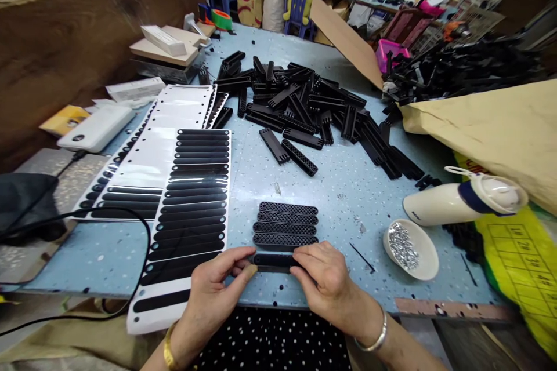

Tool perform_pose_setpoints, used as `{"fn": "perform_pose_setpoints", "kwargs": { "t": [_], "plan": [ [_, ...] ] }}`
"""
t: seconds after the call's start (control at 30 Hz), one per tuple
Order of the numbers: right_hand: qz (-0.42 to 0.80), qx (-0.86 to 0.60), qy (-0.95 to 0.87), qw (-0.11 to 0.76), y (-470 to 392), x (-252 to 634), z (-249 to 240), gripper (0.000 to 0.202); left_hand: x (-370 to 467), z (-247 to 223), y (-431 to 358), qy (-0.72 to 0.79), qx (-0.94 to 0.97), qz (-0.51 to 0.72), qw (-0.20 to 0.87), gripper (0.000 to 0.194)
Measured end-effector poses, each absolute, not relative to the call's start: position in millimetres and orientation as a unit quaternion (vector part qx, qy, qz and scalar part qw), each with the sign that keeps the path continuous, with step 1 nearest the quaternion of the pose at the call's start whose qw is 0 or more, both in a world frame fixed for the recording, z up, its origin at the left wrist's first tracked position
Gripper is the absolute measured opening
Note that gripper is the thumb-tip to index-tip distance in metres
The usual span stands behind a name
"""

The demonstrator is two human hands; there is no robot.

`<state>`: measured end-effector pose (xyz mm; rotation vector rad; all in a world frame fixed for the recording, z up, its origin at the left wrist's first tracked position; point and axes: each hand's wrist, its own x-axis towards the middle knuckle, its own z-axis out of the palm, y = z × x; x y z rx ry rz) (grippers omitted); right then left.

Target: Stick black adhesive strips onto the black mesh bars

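Black bar (274,260) lies lengthwise across the bench (335,200) near its front edge, smooth dark face up, between my two hands. Left hand (217,283): thumb and fingers nearly together, pinching the bar's left end. Right hand (325,278): fingers bunched and closed on the right end, covering its tip, so I cannot tell exactly how each fingertip sits. Just beyond the bar, four lattice-faced bars (285,225) lie side by side, parallel to it. To my left, a backing sheet (229,156) carries rows of black rounded strips (195,208), its lower end hanging past the bench edge; more sheets lie partly beneath and behind it. Farther out, a loose heap of black bars (300,98) spreads over the middle of the bench, pieces pointing every way. Right of my right hand, a thin black rod (362,258) lies apart from everything; beyond it, a white bowl (429,258) holds small silvery pieces (403,245). A cream bottle (435,204) lies on its side behind the bowl. Far left, a white device (96,128) with a dark cable (78,156) at its near end.
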<state>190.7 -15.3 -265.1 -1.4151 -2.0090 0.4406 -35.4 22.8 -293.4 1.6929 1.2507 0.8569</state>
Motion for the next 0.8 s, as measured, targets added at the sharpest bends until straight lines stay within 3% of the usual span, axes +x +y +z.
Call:
{"fn": "perform_pose_setpoints", "kwargs": {
  "t": [0.43,0.8],
  "plan": [
    [0.208,-0.533,-0.744,0.345,-17.2,194.1,-272.0,0.017,-35.6,-298.8,23.5,0.432,0.746,0.390,0.326,0.020],
    [0.235,-0.552,-0.713,0.363,-21.1,193.5,-275.1,0.021,-37.2,-301.4,21.3,0.440,0.741,0.384,0.331,0.018]
  ]
}}
